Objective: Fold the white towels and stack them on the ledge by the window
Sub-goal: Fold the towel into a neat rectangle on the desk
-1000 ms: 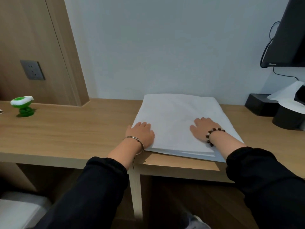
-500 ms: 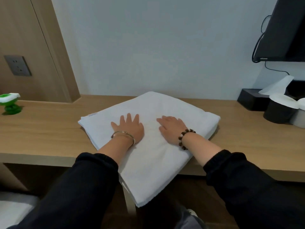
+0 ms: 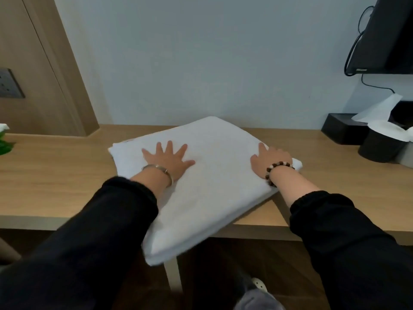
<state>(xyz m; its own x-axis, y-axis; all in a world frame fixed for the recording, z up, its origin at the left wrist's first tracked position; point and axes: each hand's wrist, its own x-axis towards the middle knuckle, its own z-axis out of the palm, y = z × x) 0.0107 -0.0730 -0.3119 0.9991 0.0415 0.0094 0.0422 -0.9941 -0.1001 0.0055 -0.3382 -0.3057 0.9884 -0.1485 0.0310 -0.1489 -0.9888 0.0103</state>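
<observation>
A folded white towel [image 3: 214, 175] lies turned diagonally on the wooden desk [image 3: 55, 175], one corner hanging over the front edge. My left hand [image 3: 167, 159] presses flat on its left part with fingers spread wide. My right hand [image 3: 268, 162] rests on the towel's right corner, fingers lying along the edge; whether they curl round the edge is hidden. Both wrists wear bracelets.
A black tissue box [image 3: 344, 128] and black cups [image 3: 380, 144] stand at the desk's back right under a wall-mounted screen [image 3: 384, 34]. A green and white object [image 3: 3, 139] sits at the far left. A wall socket [image 3: 9, 83] is on the wood panel.
The towel has been turned from square to diagonal and pulled over the desk's front edge. My hands have spread apart; the right one slid to the towel's right corner.
</observation>
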